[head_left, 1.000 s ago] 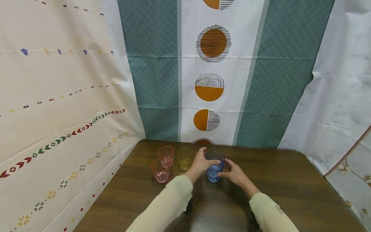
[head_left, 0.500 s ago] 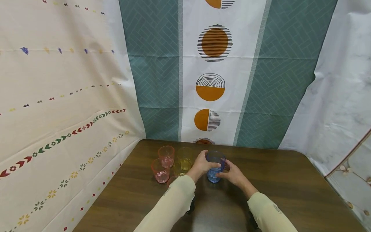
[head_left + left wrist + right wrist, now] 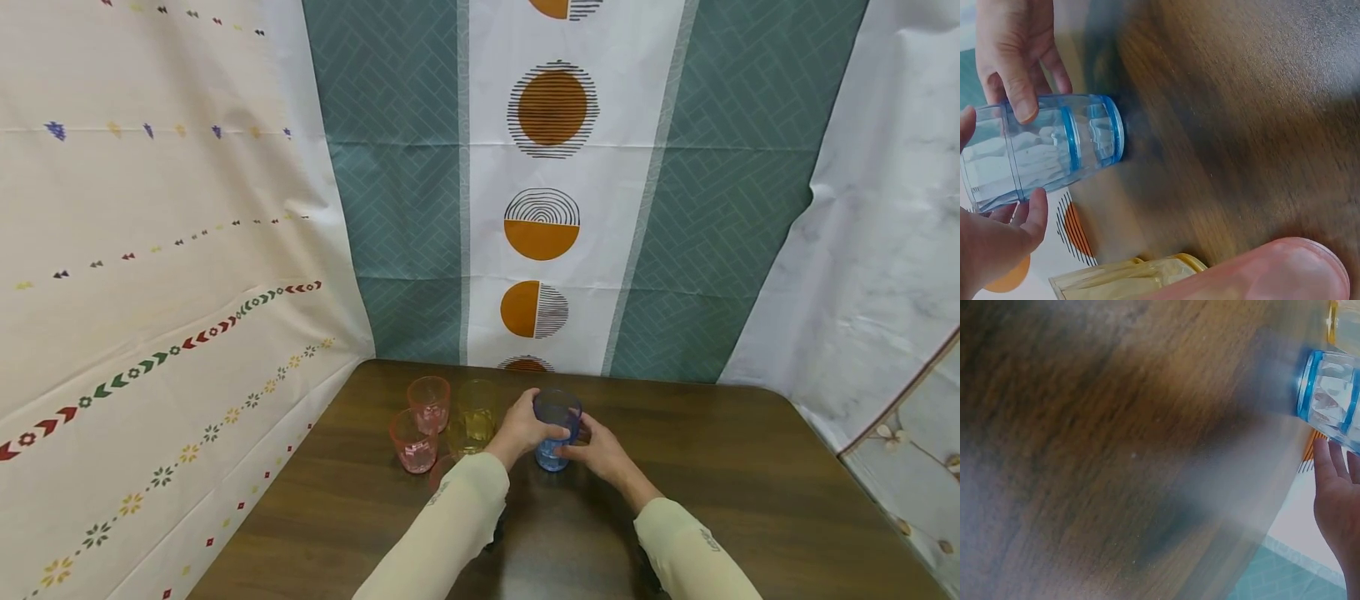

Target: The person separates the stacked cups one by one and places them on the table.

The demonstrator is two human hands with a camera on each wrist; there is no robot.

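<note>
Two clear blue tumblers stand nested on the table, the upper tumbler [image 3: 988, 159] partly inside the lower tumbler [image 3: 1094, 134]. My left hand [image 3: 519, 433] grips the upper one near its rim, thumb on the near side and fingers on the far side. From the right, my right hand [image 3: 600, 450] holds the stack with its thumb in front and fingers behind; in the left wrist view its thumb lies below the upper rim line. The lower tumbler's base touches the tabletop. In the right wrist view only part of the right hand [image 3: 1338, 506] shows.
Left of the hands stand pink tumblers [image 3: 414, 446] and yellow tumblers [image 3: 468, 437]. One pink tumbler [image 3: 442, 468] is partly hidden by my left sleeve. The wooden table [image 3: 720, 467] ends at a hanging patterned cloth [image 3: 540, 317] behind and at cloths on both sides.
My left hand has shifted slightly right and down around the upper blue tumbler. The right hand stays at the stack, and the pink and yellow tumblers have not moved.
</note>
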